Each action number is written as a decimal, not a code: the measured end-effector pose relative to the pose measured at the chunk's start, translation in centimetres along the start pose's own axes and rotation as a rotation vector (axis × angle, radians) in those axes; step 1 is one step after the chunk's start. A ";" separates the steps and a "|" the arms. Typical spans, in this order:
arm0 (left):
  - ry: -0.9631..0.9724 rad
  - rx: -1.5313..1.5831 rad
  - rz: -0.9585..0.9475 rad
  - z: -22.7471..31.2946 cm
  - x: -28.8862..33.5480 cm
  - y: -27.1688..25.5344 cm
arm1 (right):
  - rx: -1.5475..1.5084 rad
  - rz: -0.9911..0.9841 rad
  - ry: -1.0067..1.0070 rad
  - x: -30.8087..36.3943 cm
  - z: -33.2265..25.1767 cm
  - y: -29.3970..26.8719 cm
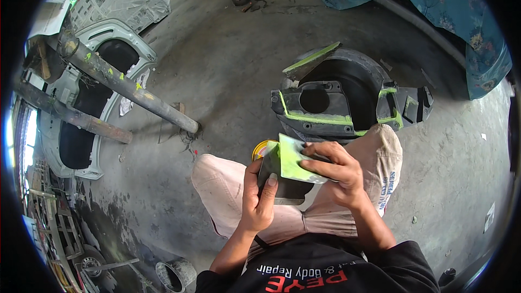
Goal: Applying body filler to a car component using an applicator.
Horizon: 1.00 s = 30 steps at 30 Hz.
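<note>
My left hand [258,201] grips a dark flat plate [287,191], its thumb lying across the top face. Some green paste shows near the plate's upper edge. Fingers of my right hand [341,174] press on a pale, thin putty spreader [296,158] smeared with bright green filler. The spreader lies over the plate, overlapping its upper right part. Just beyond the plate, a can with a yellow rim [260,148] is partly hidden. Ahead of my knees sits a black plastic car part [325,120] with green filler along several edges.
Metal posts [157,107] stand at the left beside a pale car panel [100,125]. A blue flowered cloth [429,0] hangs at the far right. A bucket [176,274] stands at the lower left, near a pile of metal frames [62,233]. Newspaper sheets [111,2] cover something at the far left.
</note>
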<state>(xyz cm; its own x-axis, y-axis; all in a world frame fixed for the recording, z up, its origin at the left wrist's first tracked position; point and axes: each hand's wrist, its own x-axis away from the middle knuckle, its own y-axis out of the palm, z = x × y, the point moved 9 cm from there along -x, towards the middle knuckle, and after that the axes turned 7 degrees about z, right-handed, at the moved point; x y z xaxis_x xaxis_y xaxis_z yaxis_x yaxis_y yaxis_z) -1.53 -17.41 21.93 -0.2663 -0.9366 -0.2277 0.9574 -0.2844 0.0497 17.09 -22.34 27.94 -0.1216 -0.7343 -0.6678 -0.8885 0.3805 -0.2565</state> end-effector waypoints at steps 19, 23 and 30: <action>0.244 -0.243 0.119 0.6 0.6 0.4 | 0.410 0.106 -0.029 1.1 -2.6 2.7; 0.228 -0.254 0.128 0.4 0.6 0.3 | 0.415 0.159 -0.058 0.9 -2.7 1.9; 0.233 -0.251 0.150 1.2 0.9 0.4 | 0.412 0.219 -0.044 0.4 -3.2 1.1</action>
<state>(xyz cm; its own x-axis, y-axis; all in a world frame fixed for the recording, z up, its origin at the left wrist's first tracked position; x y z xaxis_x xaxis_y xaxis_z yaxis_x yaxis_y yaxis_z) -1.53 -18.62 22.88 -0.1159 -0.8843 -0.4523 0.9891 -0.0611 -0.1340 14.63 -24.08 29.64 -0.2603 -0.5909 -0.7636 -0.5934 0.7218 -0.3562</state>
